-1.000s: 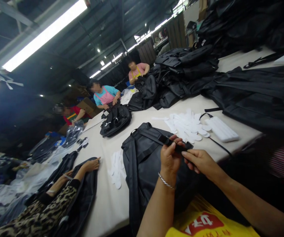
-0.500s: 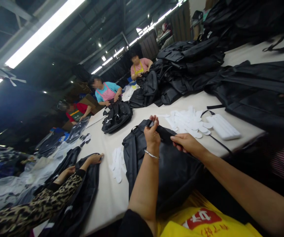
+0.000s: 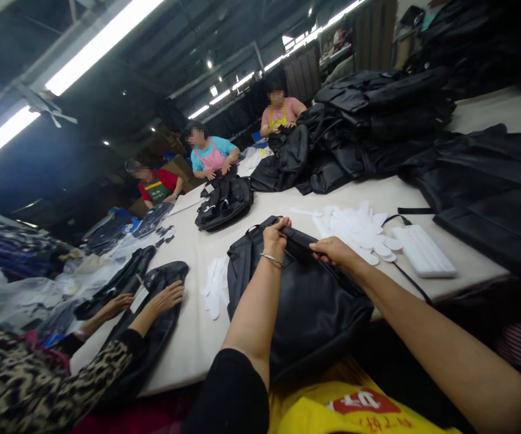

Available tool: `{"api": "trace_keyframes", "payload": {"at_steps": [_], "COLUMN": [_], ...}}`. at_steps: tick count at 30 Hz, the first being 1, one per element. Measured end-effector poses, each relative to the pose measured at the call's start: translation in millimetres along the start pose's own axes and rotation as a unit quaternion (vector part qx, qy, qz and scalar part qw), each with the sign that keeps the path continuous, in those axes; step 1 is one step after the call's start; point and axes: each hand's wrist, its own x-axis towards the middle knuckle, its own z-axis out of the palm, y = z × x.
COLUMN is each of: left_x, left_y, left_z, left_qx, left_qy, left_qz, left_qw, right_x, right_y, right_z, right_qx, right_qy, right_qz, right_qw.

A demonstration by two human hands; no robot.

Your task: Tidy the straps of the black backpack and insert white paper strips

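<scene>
A black backpack [image 3: 315, 307] lies on the table in front of me. Across its upper part runs a black strap [image 3: 301, 238], stretched between my two hands. My left hand [image 3: 275, 236], with a bracelet at the wrist, is closed round the strap's far left end. At the strap's other end, my right hand [image 3: 333, 250] pinches it between thumb and fingers. White strips [image 3: 215, 289] lie by the backpack's left side, and a larger heap of white strips [image 3: 355, 229] is beyond my right hand.
A white rectangular box-like device [image 3: 424, 251] with a dark cable sits at the right. Black bags [image 3: 378, 114] are piled at the back. On the left, a co-worker's hands [image 3: 167, 296] rest on another black bag [image 3: 165, 325]. Several people stand along the table's far side.
The view has shifted, with the scene sliding right. Both my hands still hold the strap, which now lies lower along the backpack. The co-worker's hand on the left has flattened onto the bag.
</scene>
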Motion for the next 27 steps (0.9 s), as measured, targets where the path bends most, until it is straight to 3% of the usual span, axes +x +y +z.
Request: {"api": "trace_keyframes", "payload": {"at_steps": [5,11,16,21,24,27], "left_x": [3,-12,-36,-68,-87,-102], "left_y": [-23,-38,-28,-11,-5,-2], "left_z": [-3.0,-19.0,-5.6,14.8,15.8,11.3], "left_qx": [0.005,0.018,0.056,0.081,0.045,0.027], "left_qy": [-0.006,-0.014,-0.134,-0.224,-0.219,-0.196], "left_qz": [-0.017,0.006,0.024,0.008,-0.001,-0.02], "left_qw": [1.0,1.0,0.989,0.971,0.975,0.98], "right_x": [-26,-34,-27,-32,-39,-47], "right_y": [33,69,71,70,78,83], "right_z": [-22,-37,-42,-43,-46,-48], "right_qx": [0.044,0.129,0.143,0.093,0.065,0.01], "right_qy": [-0.023,-0.115,-0.188,-0.13,-0.067,-0.046], "right_qz": [0.032,0.113,0.153,0.107,0.055,-0.017], "right_qw": [0.998,0.978,0.96,0.981,0.994,0.999]}}
